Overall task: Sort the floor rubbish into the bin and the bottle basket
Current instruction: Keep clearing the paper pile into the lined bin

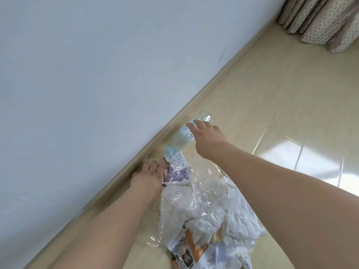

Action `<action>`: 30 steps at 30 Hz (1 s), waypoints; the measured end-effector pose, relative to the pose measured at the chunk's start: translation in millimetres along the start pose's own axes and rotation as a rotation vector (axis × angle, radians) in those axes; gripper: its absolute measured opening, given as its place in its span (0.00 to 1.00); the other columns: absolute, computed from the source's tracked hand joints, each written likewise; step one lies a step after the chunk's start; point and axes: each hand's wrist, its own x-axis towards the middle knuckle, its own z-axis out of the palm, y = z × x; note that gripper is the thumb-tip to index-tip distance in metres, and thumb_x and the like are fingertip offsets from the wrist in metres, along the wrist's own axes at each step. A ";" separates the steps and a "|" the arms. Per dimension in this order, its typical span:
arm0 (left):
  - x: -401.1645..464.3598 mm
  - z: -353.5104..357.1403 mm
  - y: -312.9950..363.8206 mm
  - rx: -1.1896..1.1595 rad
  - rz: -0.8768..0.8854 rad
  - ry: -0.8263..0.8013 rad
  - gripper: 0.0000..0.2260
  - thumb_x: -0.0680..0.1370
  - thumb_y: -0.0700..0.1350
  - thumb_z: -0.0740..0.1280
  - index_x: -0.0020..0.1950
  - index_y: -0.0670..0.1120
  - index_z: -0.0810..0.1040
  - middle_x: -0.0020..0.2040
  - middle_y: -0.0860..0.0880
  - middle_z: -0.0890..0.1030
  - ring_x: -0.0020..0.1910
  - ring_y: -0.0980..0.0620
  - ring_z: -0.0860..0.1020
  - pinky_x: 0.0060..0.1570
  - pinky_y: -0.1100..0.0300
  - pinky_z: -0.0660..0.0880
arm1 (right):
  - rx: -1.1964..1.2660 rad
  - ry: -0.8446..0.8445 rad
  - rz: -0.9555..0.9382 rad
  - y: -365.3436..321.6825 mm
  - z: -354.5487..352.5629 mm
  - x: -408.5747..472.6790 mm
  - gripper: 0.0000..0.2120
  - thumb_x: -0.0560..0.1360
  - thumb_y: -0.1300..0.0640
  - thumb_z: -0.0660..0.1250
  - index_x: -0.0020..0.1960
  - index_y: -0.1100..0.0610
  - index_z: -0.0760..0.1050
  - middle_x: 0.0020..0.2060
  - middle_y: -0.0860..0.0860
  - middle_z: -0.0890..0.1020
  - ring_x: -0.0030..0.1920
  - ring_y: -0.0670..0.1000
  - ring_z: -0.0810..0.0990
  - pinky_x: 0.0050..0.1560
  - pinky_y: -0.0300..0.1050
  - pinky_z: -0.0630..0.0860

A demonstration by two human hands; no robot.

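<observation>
Risk: right hand (206,133) curls over bottle (181,137) lying by far skirting, could roll away; left hand (148,177) pinches purple wrapper (177,175), clear film (194,199) may drag along.

Bottle (183,137): clear, smooth plastic with a pale blue label and a pale blue plastic cap (169,150). Film (186,199): thin transparent plastic, crinkled, glossy where light catches it. Tissue (239,216): white paper, crumpled, matt and rough-looking. Purple packet (175,175): printed, slightly glossy; paper or plastic cannot be told. Printed sheet (186,255): paper with colour pictures, creased. Floor (281,113): beige, wood-look boards, smooth, with bright glossy reflections. Skirting (213,90): same beige tone, smooth. Wall (97,65): white, matt, painted. Curtain (326,18): dotted cloth, matt, in folds.
</observation>
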 end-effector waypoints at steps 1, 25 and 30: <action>-1.0 -0.4 -0.5 -0.002 0.005 0.007 0.25 0.80 0.49 0.58 0.73 0.42 0.56 0.72 0.44 0.58 0.70 0.43 0.60 0.47 0.51 0.73 | -0.031 0.004 -0.022 -3.5 3.3 9.5 0.36 0.73 0.67 0.60 0.76 0.49 0.52 0.76 0.51 0.56 0.75 0.55 0.56 0.71 0.52 0.60; -27.6 -35.0 9.5 0.031 -0.181 -0.303 0.23 0.81 0.50 0.59 0.73 0.44 0.59 0.68 0.45 0.66 0.67 0.43 0.69 0.61 0.45 0.73 | 0.234 0.307 0.320 83.8 -71.4 -168.5 0.27 0.65 0.44 0.70 0.56 0.54 0.63 0.45 0.48 0.71 0.42 0.54 0.72 0.38 0.45 0.65; -90.5 -111.4 21.4 0.253 -0.248 -0.281 0.16 0.75 0.50 0.61 0.62 0.53 0.74 0.50 0.55 0.77 0.47 0.50 0.78 0.42 0.57 0.72 | 0.592 0.287 0.609 111.4 -110.3 -258.9 0.29 0.66 0.44 0.71 0.62 0.51 0.64 0.51 0.48 0.73 0.45 0.52 0.75 0.38 0.44 0.69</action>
